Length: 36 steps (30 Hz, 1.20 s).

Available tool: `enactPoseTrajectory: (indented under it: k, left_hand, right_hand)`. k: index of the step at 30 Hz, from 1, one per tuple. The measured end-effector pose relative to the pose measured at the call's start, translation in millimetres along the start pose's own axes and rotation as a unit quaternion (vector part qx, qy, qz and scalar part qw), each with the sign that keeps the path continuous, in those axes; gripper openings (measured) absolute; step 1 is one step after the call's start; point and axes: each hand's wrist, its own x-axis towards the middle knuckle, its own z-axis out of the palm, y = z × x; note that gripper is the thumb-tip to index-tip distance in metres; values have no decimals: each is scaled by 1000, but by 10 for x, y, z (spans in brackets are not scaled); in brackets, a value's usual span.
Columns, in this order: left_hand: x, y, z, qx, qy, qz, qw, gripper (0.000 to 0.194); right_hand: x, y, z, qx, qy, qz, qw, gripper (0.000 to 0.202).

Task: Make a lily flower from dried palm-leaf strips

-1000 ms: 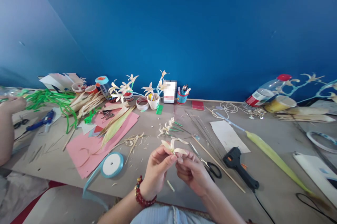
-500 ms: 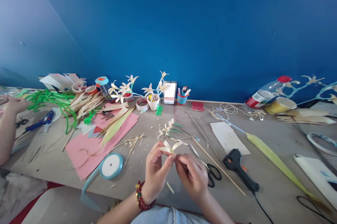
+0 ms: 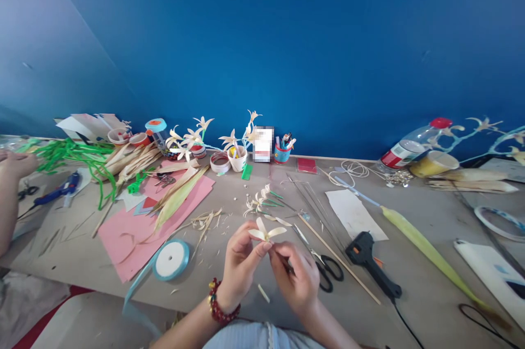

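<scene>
A small cream flower (image 3: 266, 233) with pointed petals is pinched at its base between the fingertips of my left hand (image 3: 243, 267), which has a red bead bracelet at the wrist. My right hand (image 3: 297, 275) has its thumb and fingers pressed together at the flower's base, touching my left fingertips; whatever it grips there is too small to make out. Just beyond lie small cream flowers with green stems (image 3: 260, 201) and loose petals (image 3: 279, 220). Black-handled scissors (image 3: 328, 272) sit beside my right hand, partly behind it.
A black glue gun (image 3: 373, 267), a thin wooden stick (image 3: 340, 259) and a green husk (image 3: 426, 245) lie on the right. Left are a blue ribbon roll (image 3: 171, 260), pink paper (image 3: 118, 239) and another person's hand (image 3: 18, 166). Flowers in a cup (image 3: 237, 158) stand at the back.
The flower has turned slightly in my fingers, so its petals spread more toward the camera. The whole view has shifted a little.
</scene>
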Motion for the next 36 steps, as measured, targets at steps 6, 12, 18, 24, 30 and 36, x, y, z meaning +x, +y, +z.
enactPoseTrajectory:
  k: [6,12,18,24,30,36]
  left_hand:
    - [3,-97,-95,38,-9,-30,999,11]
    - [30,-87,-187,21,-32,-57,998,19]
    - [134,-70,-366,23,-66,-47,996,23]
    - [205,-271,-456,-54,-13,-82,995,21]
    - [192,-344,-486,-38,-12,-85,996,26]
    - [188,-348,-491,-42,2,-116,992,28]
  right_hand:
    - [-89,75,-35,-44,-35,-57,997,18]
    - [-160,121,-189,-19,-71,-119,990,19]
    - [-107,436,-433,-71,-83,2,994,14]
    - [100,856,-570,-206,-149,47,966,19]
    - [197,963,-502,-221,-182,36,958,16]
    - [216,971,-657,-224,-174,49,958,15]
